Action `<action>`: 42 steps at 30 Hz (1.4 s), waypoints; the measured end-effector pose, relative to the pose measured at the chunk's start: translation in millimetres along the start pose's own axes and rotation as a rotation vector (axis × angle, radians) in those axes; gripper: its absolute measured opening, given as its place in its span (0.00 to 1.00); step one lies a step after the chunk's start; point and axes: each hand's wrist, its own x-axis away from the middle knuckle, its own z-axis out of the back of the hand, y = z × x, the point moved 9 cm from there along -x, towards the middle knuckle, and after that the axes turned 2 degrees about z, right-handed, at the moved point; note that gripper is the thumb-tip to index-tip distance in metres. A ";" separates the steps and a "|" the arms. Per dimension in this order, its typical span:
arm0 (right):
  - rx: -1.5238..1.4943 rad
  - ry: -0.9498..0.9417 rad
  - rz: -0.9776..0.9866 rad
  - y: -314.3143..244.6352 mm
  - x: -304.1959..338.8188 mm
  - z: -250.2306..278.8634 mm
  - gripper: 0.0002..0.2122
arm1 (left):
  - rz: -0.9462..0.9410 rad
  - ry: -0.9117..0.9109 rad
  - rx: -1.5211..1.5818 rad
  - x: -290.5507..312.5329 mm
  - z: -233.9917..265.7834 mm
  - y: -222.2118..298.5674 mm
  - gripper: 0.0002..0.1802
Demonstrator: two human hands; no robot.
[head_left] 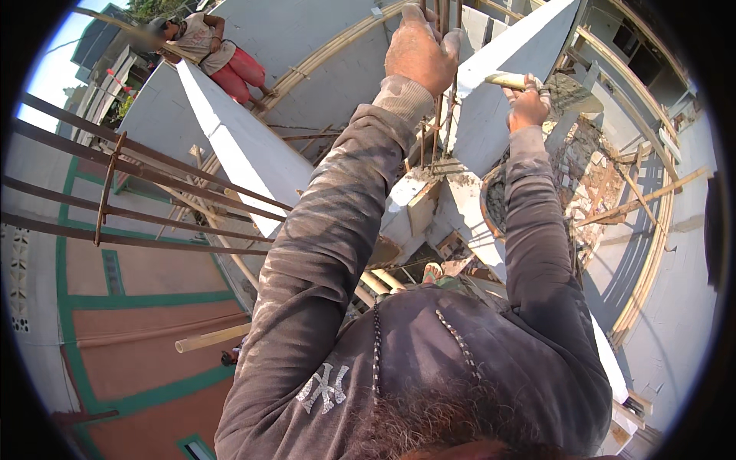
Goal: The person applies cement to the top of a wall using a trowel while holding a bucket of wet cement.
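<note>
At the top centre, my left hand [420, 52] is closed around upright steel reinforcing bars [441, 115] that rise from a corner between white block walls. To its right, my right hand [529, 106] grips the pale handle of a trowel [504, 79]. The trowel's grey blade [573, 96] sticks out to the right, looking coated with mortar. Beside the right hand runs the top of a white block wall [483, 115]. Below my right forearm, and partly hidden by it, sits a round tub [484, 208] with grey mortar in it.
Long rusty bars [153, 180] reach in from the left. Another person [207, 50] is by a white wall top [230, 146] at the upper left. Bamboo poles [640, 295] lean along the right wall. Rubble [594, 165] lies below on the right. My sandalled foot [432, 272] shows underneath.
</note>
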 end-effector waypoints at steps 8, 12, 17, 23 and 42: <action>0.004 -0.064 0.033 1.2 14.4 -17.0 0.12 | -0.186 0.110 -0.072 2.2 9.5 5.1 0.22; 0.092 -0.272 0.037 10.6 35.3 -31.4 0.11 | -0.157 0.083 -0.063 -3.4 10.8 5.8 0.21; 0.270 -0.389 -0.037 15.1 39.6 -32.5 0.11 | -0.193 0.085 -0.054 -0.9 -0.3 6.2 0.21; -0.041 -0.181 0.043 6.7 48.0 -20.8 0.10 | -0.159 0.090 -0.069 1.4 10.4 -1.6 0.22; 0.075 -0.149 0.104 44.9 17.6 -14.3 0.17 | -0.183 0.058 -0.039 -2.0 -1.0 6.8 0.21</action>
